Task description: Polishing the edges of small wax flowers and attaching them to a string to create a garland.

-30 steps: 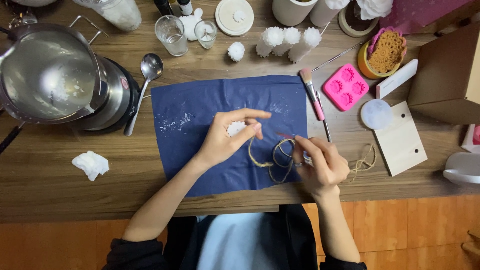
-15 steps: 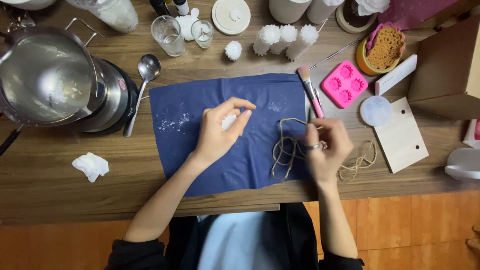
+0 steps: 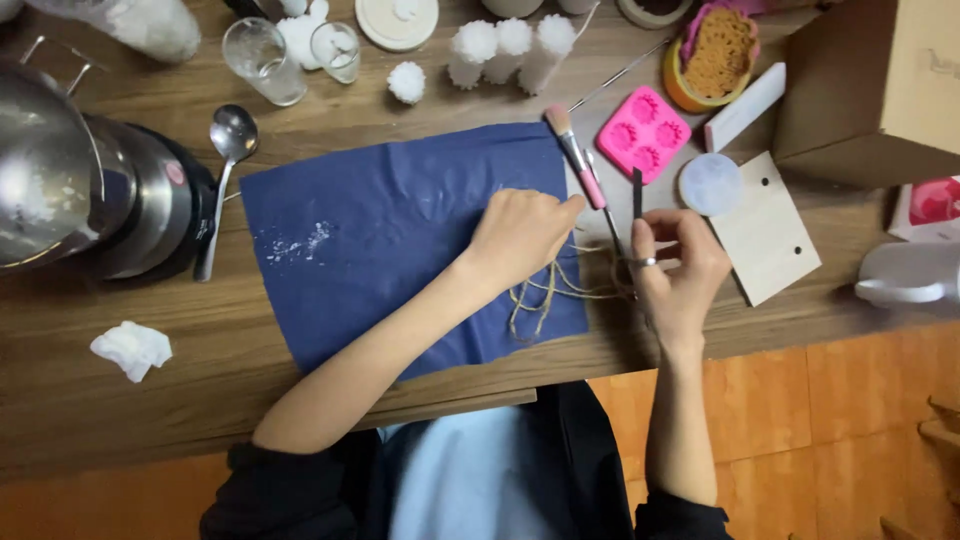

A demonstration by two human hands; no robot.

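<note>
Near the front edge of the bench [image 3: 120, 420], both forearms reached up from the body. The left hand [image 3: 520, 235] lay knuckles-up on the blue paper sheet [image 3: 390, 250], fingers curled over twine [image 3: 545, 295]; its grip was hidden. The right hand [image 3: 680, 265] pinched a thin dark strip [image 3: 637, 192], standing toward the far edge. Twine loops trailed toward the front edge, between both hands. A pink-handled brush [image 3: 578, 160] lay just beyond.
</note>
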